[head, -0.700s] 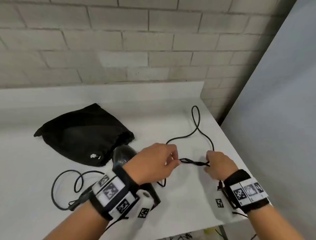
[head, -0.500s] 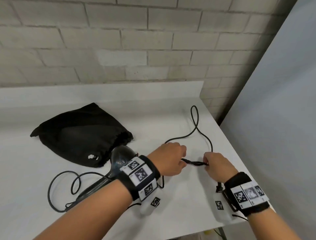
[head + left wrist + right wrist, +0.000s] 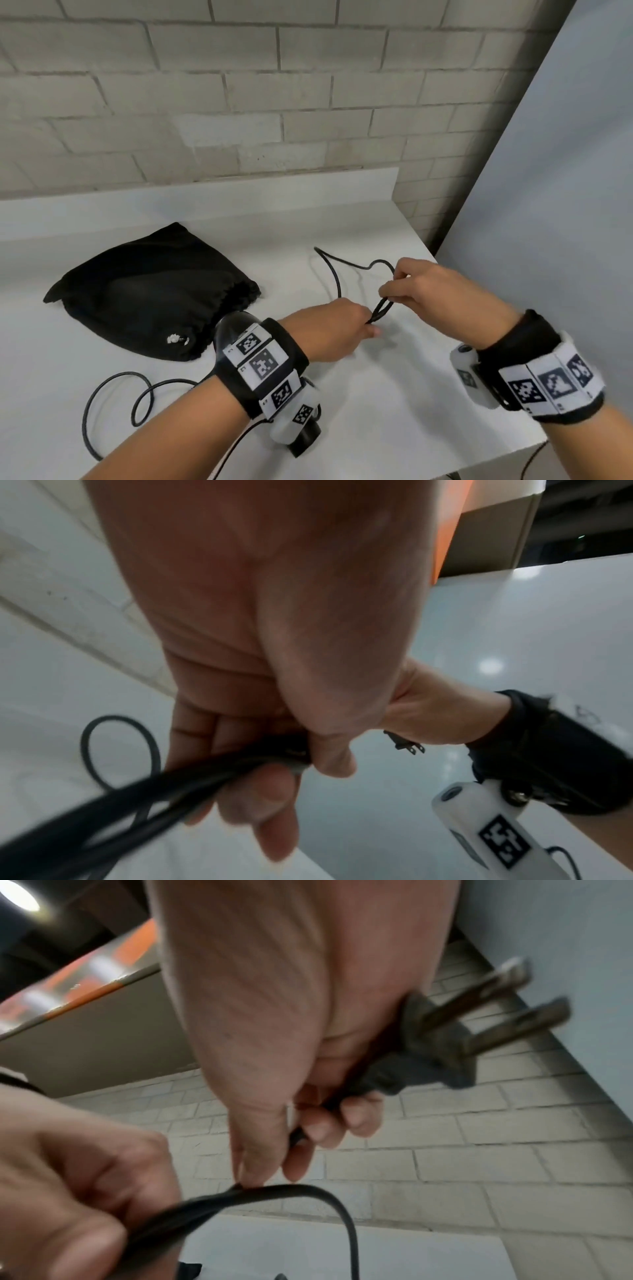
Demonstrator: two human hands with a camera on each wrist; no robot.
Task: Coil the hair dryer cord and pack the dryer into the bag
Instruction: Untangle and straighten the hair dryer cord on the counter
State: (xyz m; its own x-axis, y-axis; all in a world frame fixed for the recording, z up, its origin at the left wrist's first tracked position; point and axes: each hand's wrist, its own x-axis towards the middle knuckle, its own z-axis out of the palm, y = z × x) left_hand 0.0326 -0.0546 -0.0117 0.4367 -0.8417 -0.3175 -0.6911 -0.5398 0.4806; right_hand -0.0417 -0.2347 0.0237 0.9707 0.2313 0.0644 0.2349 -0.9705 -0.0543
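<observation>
The black hair dryer (image 3: 228,337) lies on the white table (image 3: 394,411), mostly hidden under my left wrist. Its black cord (image 3: 337,277) runs in loose loops across the table. My left hand (image 3: 342,330) grips a folded bunch of cord (image 3: 205,772) in its curled fingers. My right hand (image 3: 421,287) pinches the same bunch just right of it, higher up, with the plug (image 3: 455,1042) tucked in its palm and the prongs sticking out. The black drawstring bag (image 3: 150,291) lies flat at the back left, its mouth toward the dryer.
More cord loops (image 3: 116,407) lie at the front left. A brick wall (image 3: 274,102) backs the table. A grey panel (image 3: 565,205) stands along the table's right edge, which is close to my right wrist.
My right hand has risen and moved back, lifting the cord. The far loop on the table has been drawn in and is smaller. My left hand stays gripping the bunch.
</observation>
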